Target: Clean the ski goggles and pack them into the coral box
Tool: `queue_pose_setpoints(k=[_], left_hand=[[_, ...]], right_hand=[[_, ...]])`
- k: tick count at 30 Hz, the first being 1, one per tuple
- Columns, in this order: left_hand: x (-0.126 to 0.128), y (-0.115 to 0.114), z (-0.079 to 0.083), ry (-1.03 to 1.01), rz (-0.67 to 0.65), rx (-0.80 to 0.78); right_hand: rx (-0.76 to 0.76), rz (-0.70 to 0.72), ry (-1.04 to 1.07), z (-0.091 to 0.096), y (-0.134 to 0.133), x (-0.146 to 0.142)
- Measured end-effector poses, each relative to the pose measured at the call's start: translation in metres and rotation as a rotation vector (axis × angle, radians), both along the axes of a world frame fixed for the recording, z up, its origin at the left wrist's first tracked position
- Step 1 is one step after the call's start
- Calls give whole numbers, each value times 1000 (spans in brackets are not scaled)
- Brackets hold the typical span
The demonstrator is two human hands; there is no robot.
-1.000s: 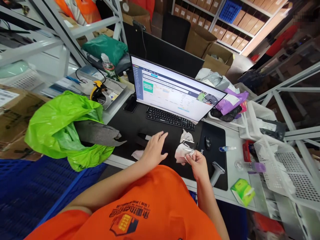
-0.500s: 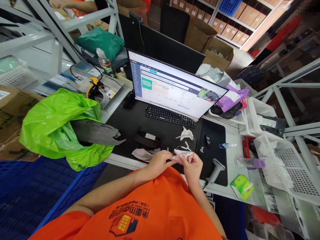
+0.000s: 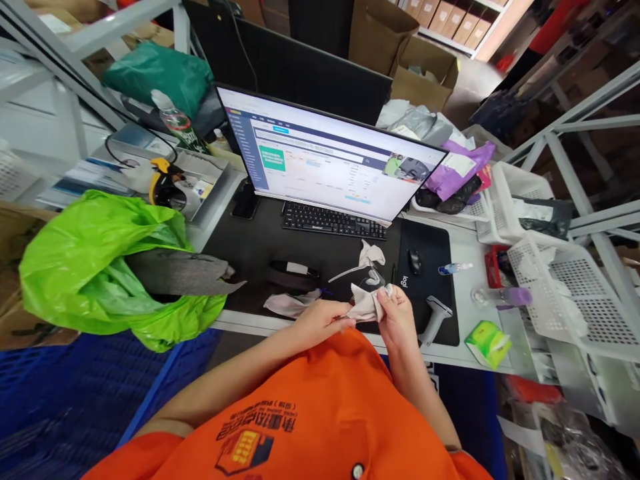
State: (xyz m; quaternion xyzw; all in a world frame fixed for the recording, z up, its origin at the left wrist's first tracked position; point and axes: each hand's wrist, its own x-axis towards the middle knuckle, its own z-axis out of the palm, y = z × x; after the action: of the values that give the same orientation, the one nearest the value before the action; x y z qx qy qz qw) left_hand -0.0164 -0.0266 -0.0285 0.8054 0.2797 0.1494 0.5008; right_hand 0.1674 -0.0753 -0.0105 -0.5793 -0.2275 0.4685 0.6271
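A crumpled white tissue (image 3: pixel 365 304) is pinched between my two hands in front of my body. My left hand (image 3: pixel 323 323) grips its left side, fingers curled. At its right edge, my right hand (image 3: pixel 399 312) closes thumb and fingers on it. Just beyond the tissue show the slim pale arms of what looks like a pair of glasses (image 3: pixel 374 275); the rest is hidden by the tissue and fingers. Another crumpled tissue (image 3: pixel 371 253) lies behind them. Left of my hands, a pale crumpled cloth or tissue (image 3: pixel 293 304) rests by a dark glasses-case-like object (image 3: pixel 294 270).
A monitor (image 3: pixel 325 160) stands behind the keyboard (image 3: pixel 334 220). To the right are a mouse (image 3: pixel 414 262), a barcode scanner (image 3: pixel 436 319), a green tissue pack (image 3: pixel 489 343) and white baskets (image 3: pixel 575 303). A bright green bag (image 3: pixel 75 267) with grey material sits at left.
The tissue is spread wider between my hands, and my right hand has shifted slightly right. More of the slim pale arms shows beyond it. The camera view has shifted.
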Motion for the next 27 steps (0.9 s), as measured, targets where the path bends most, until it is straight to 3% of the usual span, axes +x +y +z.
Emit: queue_pose_setpoints(k=[5, 9, 12, 16, 23, 27], left_hand=[[0, 1, 9, 17, -47, -185], [3, -7, 13, 17, 121, -132], [3, -11, 10, -21, 131, -49], [1, -13, 6, -105, 47, -47], [-2, -20, 14, -230, -192, -397], [-4, -23, 14, -194, -226, -350]], right_hand=[[-42, 24, 95, 1, 4, 16], [-33, 69, 69, -4, -3, 27], [-18, 67, 77, -7, -10, 31], [-29, 90, 98, -9, -16, 30], [-65, 143, 187, -8, -19, 24], [-77, 195, 198, -11, -15, 31]])
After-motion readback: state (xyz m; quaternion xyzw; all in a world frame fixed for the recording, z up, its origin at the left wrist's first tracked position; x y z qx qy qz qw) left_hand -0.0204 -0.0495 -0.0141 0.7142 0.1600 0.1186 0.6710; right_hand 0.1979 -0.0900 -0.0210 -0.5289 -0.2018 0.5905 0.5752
